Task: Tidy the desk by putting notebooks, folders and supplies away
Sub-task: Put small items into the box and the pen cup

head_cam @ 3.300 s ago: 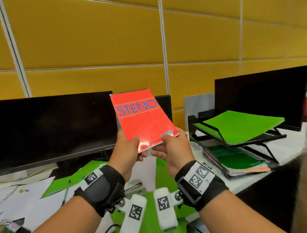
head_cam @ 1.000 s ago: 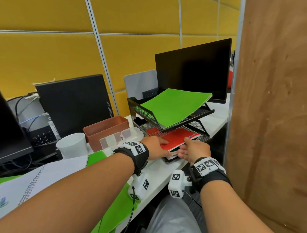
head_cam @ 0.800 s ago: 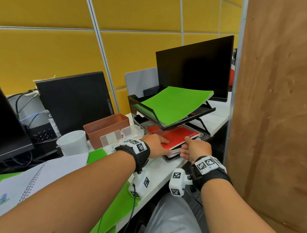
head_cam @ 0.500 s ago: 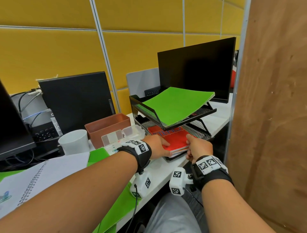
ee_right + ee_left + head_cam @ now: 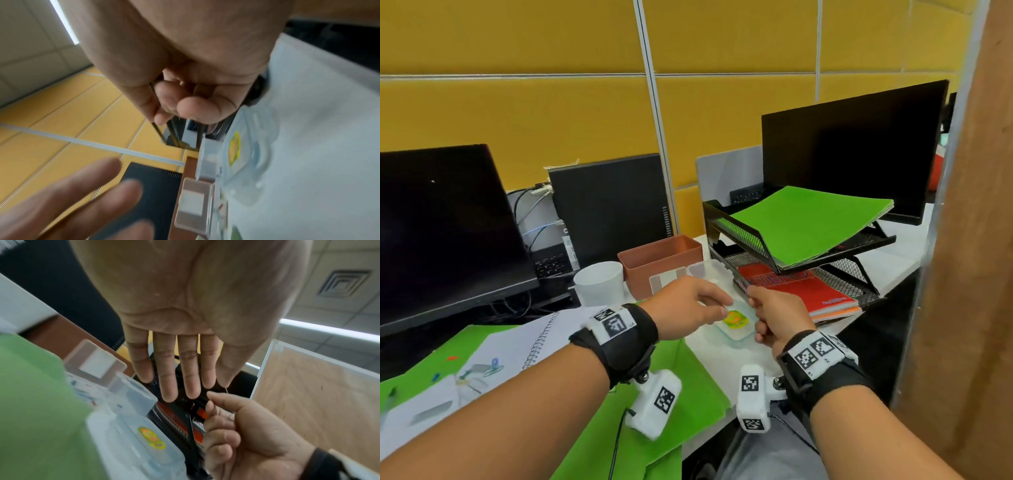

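The red STENO notebook (image 5: 801,289) lies flat in the lower level of the black mesh tray (image 5: 859,274), on top of other notebooks. Its red edge (image 5: 170,412) also shows in the left wrist view. A green folder (image 5: 808,222) fills the upper level. My left hand (image 5: 717,305) hovers with straight fingers (image 5: 180,386) over a clear plastic box (image 5: 736,323), holding nothing. My right hand (image 5: 756,301) is just in front of the tray's left corner. Its fingers are curled (image 5: 174,107) around nothing.
A brown bin (image 5: 661,260) and a white cup (image 5: 599,282) stand behind the clear box. A spiral notebook (image 5: 517,346) and green folders (image 5: 671,394) lie on the desk at the left. Black monitors stand behind. A wooden partition (image 5: 969,274) closes off the right.
Both hands have come off the red notebook and drawn back from the tray toward me. The notebook stays in the lower level.
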`<state>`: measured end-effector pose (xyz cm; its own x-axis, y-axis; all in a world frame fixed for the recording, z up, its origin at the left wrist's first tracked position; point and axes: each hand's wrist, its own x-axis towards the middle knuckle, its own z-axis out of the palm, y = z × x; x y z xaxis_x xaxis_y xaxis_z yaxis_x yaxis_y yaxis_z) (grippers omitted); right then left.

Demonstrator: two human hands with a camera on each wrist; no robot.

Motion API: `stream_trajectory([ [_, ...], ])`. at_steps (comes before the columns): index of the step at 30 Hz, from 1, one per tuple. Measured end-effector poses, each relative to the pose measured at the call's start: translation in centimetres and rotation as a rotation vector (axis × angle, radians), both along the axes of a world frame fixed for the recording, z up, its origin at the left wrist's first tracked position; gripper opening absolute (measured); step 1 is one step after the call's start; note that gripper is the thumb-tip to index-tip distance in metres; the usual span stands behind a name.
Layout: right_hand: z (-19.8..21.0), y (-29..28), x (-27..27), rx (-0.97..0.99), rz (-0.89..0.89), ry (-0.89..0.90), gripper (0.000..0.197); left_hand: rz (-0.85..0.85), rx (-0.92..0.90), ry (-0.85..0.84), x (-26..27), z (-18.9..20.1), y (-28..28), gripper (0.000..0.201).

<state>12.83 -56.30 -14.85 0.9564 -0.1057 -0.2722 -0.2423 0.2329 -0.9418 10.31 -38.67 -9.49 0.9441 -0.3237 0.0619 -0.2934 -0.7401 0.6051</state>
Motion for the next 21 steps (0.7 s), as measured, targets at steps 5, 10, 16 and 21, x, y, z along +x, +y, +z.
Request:
stream_trajectory([
  [5, 1.4, 4.6, -1.5, 0.015, 0.149, -0.051, 0.013, 0.177, -0.130, -0.015, -7.0, 1.3, 8.9, 0.013],
  [10, 2.7, 10.2, -3.4, 0.189, 0.286, -0.050, 0.015, 0.440, -0.256, -0.085, -13.3, 2.3, 17.8, 0.013],
  [16, 3.6, 16.5, -6.5, 0.215, 0.451, -0.071, 0.022, 0.738, -0.324, -0.138, -18.2, 1.4, 26.3, 0.012],
  [21, 4.4, 19.7, -8.3, -0.170, 0.638, -0.352, 0.018, 0.800, -0.266, -0.105, -20.6, 0.6, 28.9, 0.011],
])
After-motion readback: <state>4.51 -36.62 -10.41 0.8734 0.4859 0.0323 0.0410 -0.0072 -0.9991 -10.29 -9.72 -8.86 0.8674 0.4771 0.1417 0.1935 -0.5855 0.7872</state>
